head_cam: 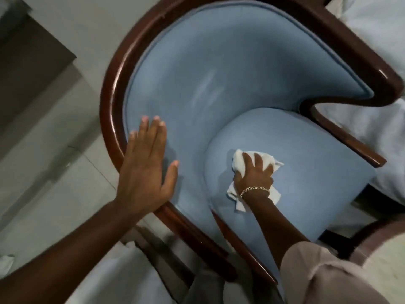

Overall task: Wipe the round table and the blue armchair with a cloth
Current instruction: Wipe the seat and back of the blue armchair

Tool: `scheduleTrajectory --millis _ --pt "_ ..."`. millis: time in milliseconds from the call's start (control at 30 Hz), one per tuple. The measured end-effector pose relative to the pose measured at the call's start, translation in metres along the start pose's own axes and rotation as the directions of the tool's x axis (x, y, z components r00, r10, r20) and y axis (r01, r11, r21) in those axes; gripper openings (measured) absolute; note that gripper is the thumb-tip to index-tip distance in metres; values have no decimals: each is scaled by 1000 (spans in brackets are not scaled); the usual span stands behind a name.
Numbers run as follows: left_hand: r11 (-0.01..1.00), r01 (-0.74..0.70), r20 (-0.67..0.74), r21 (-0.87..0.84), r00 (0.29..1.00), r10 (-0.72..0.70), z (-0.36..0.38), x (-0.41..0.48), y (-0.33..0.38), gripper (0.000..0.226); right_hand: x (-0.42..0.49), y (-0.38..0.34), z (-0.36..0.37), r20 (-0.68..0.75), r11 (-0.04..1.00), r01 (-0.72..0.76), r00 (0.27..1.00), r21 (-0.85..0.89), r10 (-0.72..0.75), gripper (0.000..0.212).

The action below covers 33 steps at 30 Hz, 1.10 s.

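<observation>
The blue armchair (230,69) fills the view from above, with light blue upholstery inside a glossy dark wooden frame. My right hand (254,172) presses a crumpled white cloth (241,163) flat onto the seat cushion near its back edge; a gold bracelet circles that wrist. My left hand (145,163) lies open, fingers spread, against the inner side of the chair's left arm, its heel on the wooden rim. A curved edge of the round table (377,235), pale top with a dark rim, shows at the lower right.
White bedding (372,29) lies close along the chair's right side. Pale tiled floor (54,172) spreads to the left, with a dark brown panel (26,69) at the upper left.
</observation>
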<state>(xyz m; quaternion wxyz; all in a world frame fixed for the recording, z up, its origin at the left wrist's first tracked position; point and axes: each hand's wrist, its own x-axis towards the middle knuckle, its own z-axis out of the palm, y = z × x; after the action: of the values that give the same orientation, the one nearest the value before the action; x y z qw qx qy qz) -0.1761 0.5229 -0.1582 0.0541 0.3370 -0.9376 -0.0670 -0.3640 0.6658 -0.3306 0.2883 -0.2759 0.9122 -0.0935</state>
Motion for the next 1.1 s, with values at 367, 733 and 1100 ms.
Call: scheduleTrajectory --millis 367,733,1100 --pt "927 -240 104 288 970 218 -30 140 -99 96 16 -135 14 299 526 -187 945 830 -136 63" --pt "905 -266 91 332 964 249 -27 139 -99 101 62 -241 -35 -320 403 195 908 894 271 71" --pt "901 -251 102 353 968 229 -28 140 -96 103 63 -186 30 -196 343 87 934 935 300 56"
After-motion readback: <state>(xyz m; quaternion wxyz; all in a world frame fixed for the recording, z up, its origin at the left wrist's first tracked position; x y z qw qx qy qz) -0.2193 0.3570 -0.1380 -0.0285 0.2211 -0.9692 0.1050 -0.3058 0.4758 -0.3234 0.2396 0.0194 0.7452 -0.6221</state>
